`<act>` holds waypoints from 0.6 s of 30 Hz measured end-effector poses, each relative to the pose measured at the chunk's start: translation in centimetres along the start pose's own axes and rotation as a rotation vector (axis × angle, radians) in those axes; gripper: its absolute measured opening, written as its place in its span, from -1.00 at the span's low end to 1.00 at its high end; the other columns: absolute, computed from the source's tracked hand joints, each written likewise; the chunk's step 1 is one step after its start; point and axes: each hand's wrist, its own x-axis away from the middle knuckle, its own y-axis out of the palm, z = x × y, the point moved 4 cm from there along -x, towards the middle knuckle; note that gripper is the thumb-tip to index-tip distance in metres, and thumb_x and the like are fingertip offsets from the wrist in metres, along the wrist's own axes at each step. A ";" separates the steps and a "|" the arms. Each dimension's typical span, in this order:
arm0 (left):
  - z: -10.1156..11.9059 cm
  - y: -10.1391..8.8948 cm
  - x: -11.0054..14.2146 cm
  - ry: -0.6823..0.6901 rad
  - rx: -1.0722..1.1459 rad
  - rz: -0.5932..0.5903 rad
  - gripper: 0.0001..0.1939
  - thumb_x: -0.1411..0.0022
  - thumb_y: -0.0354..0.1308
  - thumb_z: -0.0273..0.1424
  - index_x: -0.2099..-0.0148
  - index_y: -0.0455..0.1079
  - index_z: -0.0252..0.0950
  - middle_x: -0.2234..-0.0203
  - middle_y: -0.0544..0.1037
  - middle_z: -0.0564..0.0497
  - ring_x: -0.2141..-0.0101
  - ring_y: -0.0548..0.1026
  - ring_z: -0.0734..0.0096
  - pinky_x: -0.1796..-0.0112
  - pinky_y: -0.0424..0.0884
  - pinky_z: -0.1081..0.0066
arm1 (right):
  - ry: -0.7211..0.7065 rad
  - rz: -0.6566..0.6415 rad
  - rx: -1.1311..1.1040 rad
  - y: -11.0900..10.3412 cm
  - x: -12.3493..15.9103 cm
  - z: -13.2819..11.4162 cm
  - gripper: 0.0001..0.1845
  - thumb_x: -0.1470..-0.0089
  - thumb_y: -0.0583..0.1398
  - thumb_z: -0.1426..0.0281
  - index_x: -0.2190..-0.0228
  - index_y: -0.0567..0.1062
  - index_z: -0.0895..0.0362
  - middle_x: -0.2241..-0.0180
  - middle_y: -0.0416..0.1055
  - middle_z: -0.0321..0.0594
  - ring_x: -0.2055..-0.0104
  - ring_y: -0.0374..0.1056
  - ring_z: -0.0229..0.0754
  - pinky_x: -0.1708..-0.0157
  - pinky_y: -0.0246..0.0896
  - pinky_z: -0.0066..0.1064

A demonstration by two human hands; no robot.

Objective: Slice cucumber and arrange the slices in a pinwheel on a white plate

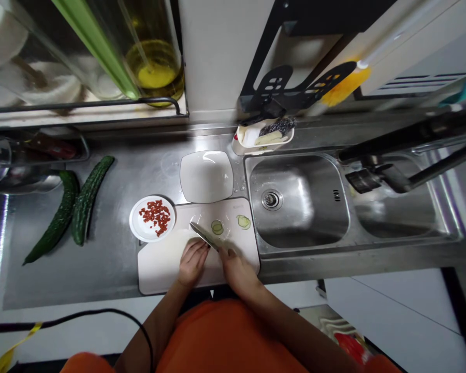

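My right hand [237, 270] is wrapped round the handle of a kitchen knife [202, 234], its blade pointing up and to the left over a white cutting board [161, 272]. Close against the blade's near side is my left hand [193, 260], its fingers curled together and pressed down. Whatever lies under those fingers is hidden. Thin cucumber slices [217, 227] rest on the board just beyond the knife. More cucumber slices [243, 223] lie near the board's right edge.
A round white plate [133, 224] with diced red pieces overlaps the board's left corner. Beyond the board sits a squarish white plate [206, 177]. Two whole cucumbers [89, 202] lie at left. A steel sink [299, 202] is on the right, with a scrap container [264, 147] behind it.
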 end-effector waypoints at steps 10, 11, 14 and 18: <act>-0.4 0.1 0.4 -0.010 -0.028 0.009 -0.81 -0.22 0.10 -0.52 0.10 0.41 -0.33 0.29 0.55 -0.09 0.17 0.50 0.29 0.07 0.46 0.12 | 0.041 -0.065 0.035 -0.8 4.4 0.5 -0.45 -0.08 -0.11 0.64 -0.07 0.26 0.09 0.15 0.40 -0.07 0.28 0.43 -0.14 0.38 0.19 -0.44; -0.4 0.1 0.4 -0.010 -0.031 0.008 -0.82 -0.22 0.10 -0.52 0.11 0.41 -0.33 0.30 0.55 -0.09 0.17 0.50 0.29 0.07 0.46 0.12 | 0.042 -0.077 0.032 -0.9 4.7 0.5 -0.46 -0.08 -0.11 0.64 -0.07 0.26 0.10 0.15 0.40 -0.06 0.27 0.43 -0.13 0.38 0.19 -0.44; -0.3 0.0 0.4 -0.010 -0.020 0.006 -0.84 -0.21 0.11 -0.53 0.14 0.42 -0.34 0.31 0.54 -0.08 0.16 0.49 0.29 0.06 0.45 0.12 | 0.042 -0.106 0.020 -1.0 5.2 0.5 -0.48 -0.09 -0.12 0.64 -0.05 0.27 0.12 0.18 0.41 -0.06 0.26 0.44 -0.12 0.37 0.19 -0.44; -0.2 0.0 0.3 -0.014 -0.004 0.007 -0.84 -0.20 0.11 -0.54 0.15 0.42 -0.33 0.29 0.54 -0.08 0.14 0.49 0.29 0.06 0.45 0.13 | 0.050 -0.115 0.018 -1.0 5.4 0.6 -0.46 -0.10 -0.14 0.64 -0.06 0.27 0.11 0.16 0.40 -0.06 0.25 0.44 -0.11 0.35 0.19 -0.43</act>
